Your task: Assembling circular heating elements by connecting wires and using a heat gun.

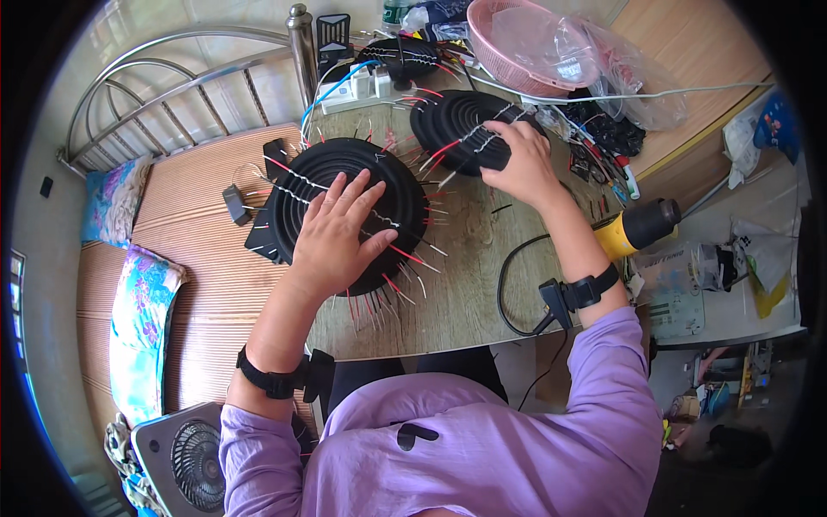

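A stack of black round discs with ring-shaped ridges point(289, 207) sits on the wooden-patterned table. Red and white wire ends stick out all around its edge. My left hand point(338, 233) lies flat on top, fingers stretched and apart, beside a twisted red-and-white wire that crosses the disc. Farther back to the right, my right hand point(527, 168) has its fingers and thumb curled around the right side of another black ridged disc point(439, 121). That disc also carries twisted wires with red ends. Whether more discs lie under it, I cannot tell.
A yellow-and-black heat gun point(633, 231) lies right of my forearm, its dark cable point(502, 289) curving over the table. Behind are a white power strip point(349, 93), another black disc point(413, 53) and a pink basket point(495, 60). Left stands a bed point(220, 172).
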Motion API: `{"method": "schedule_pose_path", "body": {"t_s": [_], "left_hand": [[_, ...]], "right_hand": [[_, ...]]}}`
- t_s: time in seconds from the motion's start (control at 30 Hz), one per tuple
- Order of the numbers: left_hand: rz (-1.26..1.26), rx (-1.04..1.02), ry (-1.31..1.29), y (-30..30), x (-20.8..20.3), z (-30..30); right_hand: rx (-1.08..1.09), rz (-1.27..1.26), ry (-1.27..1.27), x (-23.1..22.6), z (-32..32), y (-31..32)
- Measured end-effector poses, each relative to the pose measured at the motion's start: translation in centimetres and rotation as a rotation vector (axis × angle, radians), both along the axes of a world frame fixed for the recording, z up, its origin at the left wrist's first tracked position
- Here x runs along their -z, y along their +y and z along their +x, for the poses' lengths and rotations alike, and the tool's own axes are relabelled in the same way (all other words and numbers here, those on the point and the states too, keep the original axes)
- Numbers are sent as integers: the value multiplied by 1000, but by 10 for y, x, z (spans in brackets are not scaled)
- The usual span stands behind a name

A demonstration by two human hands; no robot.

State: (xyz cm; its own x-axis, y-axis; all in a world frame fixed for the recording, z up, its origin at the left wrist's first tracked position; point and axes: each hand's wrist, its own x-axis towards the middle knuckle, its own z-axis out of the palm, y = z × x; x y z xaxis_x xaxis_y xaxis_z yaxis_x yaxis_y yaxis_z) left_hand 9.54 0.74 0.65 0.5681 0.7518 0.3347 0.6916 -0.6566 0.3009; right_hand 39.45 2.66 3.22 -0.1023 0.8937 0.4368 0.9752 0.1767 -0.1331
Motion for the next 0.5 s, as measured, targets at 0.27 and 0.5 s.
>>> {"method": "schedule_pose_path", "body": {"t_s": [0.27,0.5], "left_hand": [[12,7,-66,-4,-3,-2],[11,188,-298,-19,-33,6]], "right_hand": [[-210,189,70,-23,-37,-72],[-226,121,98,-28,-50,-109]]}}
